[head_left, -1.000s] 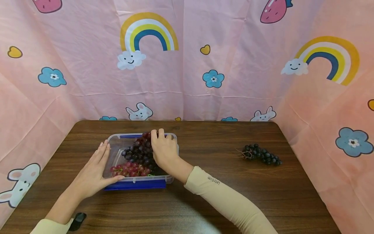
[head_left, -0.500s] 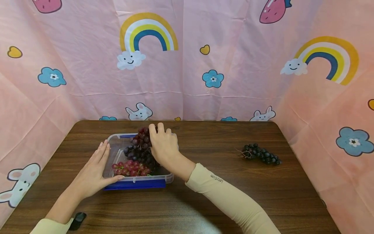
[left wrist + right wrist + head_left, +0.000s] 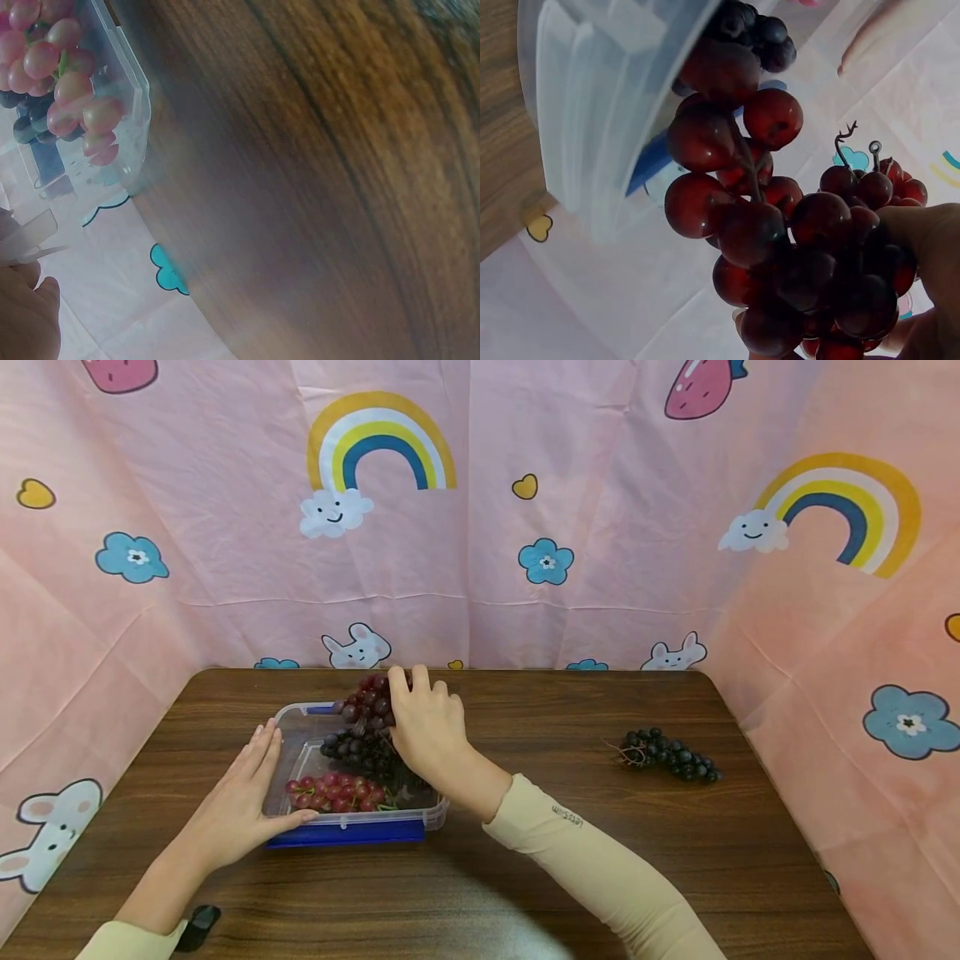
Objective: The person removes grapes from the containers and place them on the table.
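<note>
A clear plastic container [image 3: 300, 707] with blue clips stands at the left of the table in the head view. My left hand [image 3: 232, 802] rests along its left side, fingers extended and thumb on the front rim. My right hand [image 3: 431, 727] grips a dark red grape bunch [image 3: 367, 700], raised over the back of the container. That bunch [image 3: 750, 232] fills the right wrist view, fingers curled around its far end. Inside the container lie a black grape bunch [image 3: 360, 752] and a pinkish-red grape bunch [image 3: 337, 793]. The right hand partly hides the container's right side.
Another black grape bunch [image 3: 671, 756] with a bare stem lies on the right of the wooden table [image 3: 555, 852]. A small black object [image 3: 198, 928] sits beside the left wrist. Pink printed cloth [image 3: 480, 552] surrounds the table's back and sides.
My right hand has lifted the dark red grape bunch upward, toward the container's back edge. More of the pinkish-red bunch's right end shows. My left hand has stayed in place.
</note>
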Demonstrator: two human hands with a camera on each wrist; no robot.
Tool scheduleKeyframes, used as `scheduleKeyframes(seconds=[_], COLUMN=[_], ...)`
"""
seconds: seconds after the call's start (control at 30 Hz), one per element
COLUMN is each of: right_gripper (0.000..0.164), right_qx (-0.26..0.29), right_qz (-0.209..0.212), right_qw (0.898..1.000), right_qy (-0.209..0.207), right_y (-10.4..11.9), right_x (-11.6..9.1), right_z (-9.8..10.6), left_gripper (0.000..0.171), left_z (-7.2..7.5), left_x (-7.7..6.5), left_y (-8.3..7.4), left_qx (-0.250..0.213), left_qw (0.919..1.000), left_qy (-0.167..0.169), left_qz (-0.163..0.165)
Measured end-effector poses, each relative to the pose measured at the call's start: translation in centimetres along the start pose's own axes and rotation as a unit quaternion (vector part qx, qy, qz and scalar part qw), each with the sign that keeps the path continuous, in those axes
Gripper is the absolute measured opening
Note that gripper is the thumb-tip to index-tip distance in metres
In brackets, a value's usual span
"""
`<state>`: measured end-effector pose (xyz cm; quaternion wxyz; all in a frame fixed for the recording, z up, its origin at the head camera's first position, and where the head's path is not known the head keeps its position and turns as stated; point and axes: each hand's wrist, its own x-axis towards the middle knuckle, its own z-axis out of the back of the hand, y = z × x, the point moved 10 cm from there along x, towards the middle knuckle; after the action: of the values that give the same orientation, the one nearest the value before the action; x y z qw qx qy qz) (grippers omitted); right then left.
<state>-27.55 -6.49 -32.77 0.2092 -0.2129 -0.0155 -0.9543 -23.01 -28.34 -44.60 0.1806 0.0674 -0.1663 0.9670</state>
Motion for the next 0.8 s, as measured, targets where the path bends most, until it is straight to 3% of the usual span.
scheduleKeyframes(seconds=[0.4,0.8], right_gripper=[0.063,0.062], right_qx=[0.015,0.032], right_qz=[-0.016,-0.047], right_qw=[1.0,0.998], right_qy=[-0.018,-0.012], right_y=[-2.2,-4.8], right_x=[0.0,-0.2], right_z=[1.7,1.7], left_gripper=[0.128,0.127], left_z=[0.0,-0.2], left_x=[0.1,0.0], left_y=[-0.1,0.2], left_qx=[0.004,-0.004], left_qw=[1.0,0.9999], left_qy=[0.001,0.011], left_qz=[-0.001,0.012])
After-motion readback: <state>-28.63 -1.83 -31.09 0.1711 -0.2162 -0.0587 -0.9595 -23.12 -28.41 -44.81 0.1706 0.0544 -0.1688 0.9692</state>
